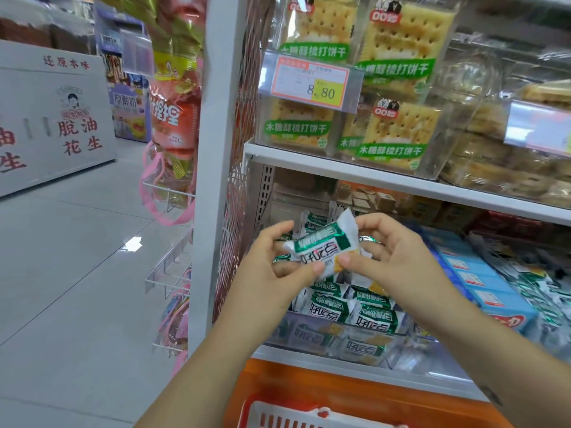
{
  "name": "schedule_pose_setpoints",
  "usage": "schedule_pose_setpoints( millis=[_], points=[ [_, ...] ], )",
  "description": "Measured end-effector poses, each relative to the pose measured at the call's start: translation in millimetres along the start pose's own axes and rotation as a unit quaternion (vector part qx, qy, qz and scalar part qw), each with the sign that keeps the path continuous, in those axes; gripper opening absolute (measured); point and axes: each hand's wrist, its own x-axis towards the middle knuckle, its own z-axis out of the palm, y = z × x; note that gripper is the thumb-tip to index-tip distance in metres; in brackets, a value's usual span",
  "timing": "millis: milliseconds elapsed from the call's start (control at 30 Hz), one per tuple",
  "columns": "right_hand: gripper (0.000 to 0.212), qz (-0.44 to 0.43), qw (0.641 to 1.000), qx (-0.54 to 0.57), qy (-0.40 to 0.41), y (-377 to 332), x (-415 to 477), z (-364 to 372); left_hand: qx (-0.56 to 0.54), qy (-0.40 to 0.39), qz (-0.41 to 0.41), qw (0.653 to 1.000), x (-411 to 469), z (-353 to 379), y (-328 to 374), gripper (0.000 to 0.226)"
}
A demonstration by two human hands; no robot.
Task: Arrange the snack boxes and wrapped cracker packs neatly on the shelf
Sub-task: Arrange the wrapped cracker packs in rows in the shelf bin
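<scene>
Both hands hold one white-and-green wrapped cracker pack (323, 245) in the air over the lower shelf. My left hand (272, 264) pinches its left end between thumb and fingers. My right hand (392, 257) pinches its right end. Below them, several more packs of the same kind (352, 307) lie in a clear bin (309, 335) on the lower shelf. Blue snack boxes (482, 285) stand in a row to the right of the bin.
Clear-wrapped cracker packs with green labels (395, 118) and a price tag (309, 80) fill the upper shelf (340, 171). A white shelf upright (213, 149) stands left of the bin. A red basket (293, 412) sits below. Hanging snack bags (176, 103) and the floor aisle lie to the left.
</scene>
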Motion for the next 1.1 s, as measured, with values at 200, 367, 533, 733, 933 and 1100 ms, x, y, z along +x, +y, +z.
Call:
schedule_pose_setpoints(
  millis=[200,367,533,733,933,1100],
  points=[
    [0.027,-0.112,0.969,-0.221,-0.017,-4.8,-5.4,-5.5,0.225,0.080,0.183,0.954,2.4,-6.2,-5.1,0.041],
    [0.031,-0.219,0.921,-0.322,-0.025,11.1,-7.1,-3.7,0.282,0.093,0.286,0.911,3.7,-8.1,-10.0,0.057],
    [0.034,-0.269,0.885,-0.379,0.013,17.8,-9.5,0.8,0.268,0.064,0.266,0.924,2.4,-7.1,-10.4,0.043],
    [0.037,-0.154,0.946,-0.284,0.016,10.7,-2.6,-2.5,0.147,0.025,0.097,0.984,3.5,-4.0,-4.2,0.043],
    [0.044,-0.220,0.897,-0.382,-0.020,23.2,1.3,4.7,0.070,0.031,0.014,0.997,9.6,-7.0,-8.8,0.035],
    [0.040,-0.235,0.873,-0.427,0.030,31.8,11.0,1.7,0.077,0.034,0.000,0.996,10.7,-9.3,-12.9,0.041]
  ],
)
